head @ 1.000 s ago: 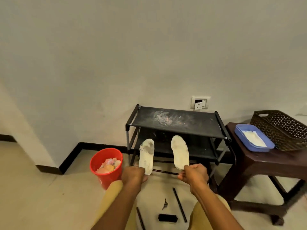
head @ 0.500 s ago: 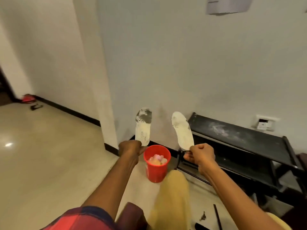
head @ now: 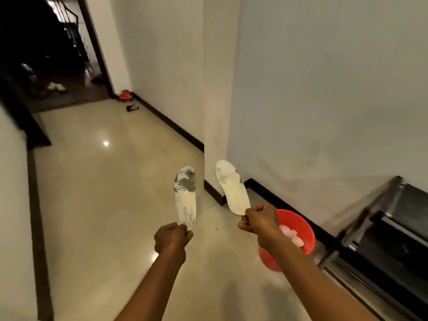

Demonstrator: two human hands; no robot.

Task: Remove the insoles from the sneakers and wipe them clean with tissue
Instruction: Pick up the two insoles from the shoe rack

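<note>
**A:** What's changed?

**B:** You've turned left. The shoe rack (head: pixel 393 246), dead ahead a second ago, sits at four o'clock, with the red bucket (head: pixel 301 221) just beside it. No tissue in sight, so wiping looks further off.

**A:** The insoles?

**B:** The left insole (head: pixel 186 198) and right insole (head: pixel 232 188) stand upright near six o'clock. Your left hand (head: pixel 172 237) and right hand (head: pixel 261 222) each clamp curled fingers round a heel.

**A:** Writing?

**B:** Only "SHION", on the left insole.

- Red bucket (head: pixel 301 222) standing on the glossy tiled floor (head: pixel 104 205), just beside a black rack (head: pixel 382 239).
- Small red thing (head: pixel 125 96) lying against the wall near a dark doorway (head: pixel 46 54).
</note>
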